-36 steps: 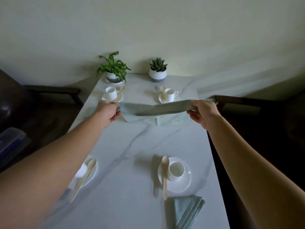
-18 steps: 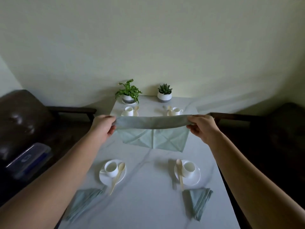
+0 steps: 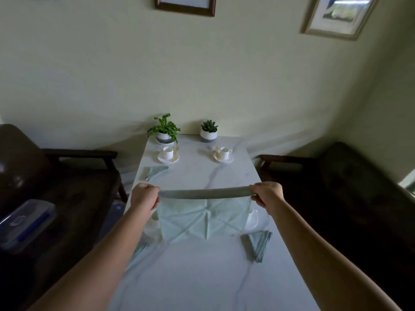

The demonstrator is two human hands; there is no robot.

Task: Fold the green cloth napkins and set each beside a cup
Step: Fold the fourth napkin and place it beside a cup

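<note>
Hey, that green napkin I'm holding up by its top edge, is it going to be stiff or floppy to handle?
Probably floppy: the napkin hangs limp below the left hand and right hand, which grip its top corners. Likely light, since two corner grips carry it. Its creases show, so it should fold along them.

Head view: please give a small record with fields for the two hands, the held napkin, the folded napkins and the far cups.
left hand: grips the left end of the pale green cloth napkin
right hand: grips its right end
held napkin: hangs open and creased above the white marble table
folded napkins: far left folded napkin; near left folded napkin; near right folded napkin
cups: far left white cup with napkin near; far right white cup without one
</note>
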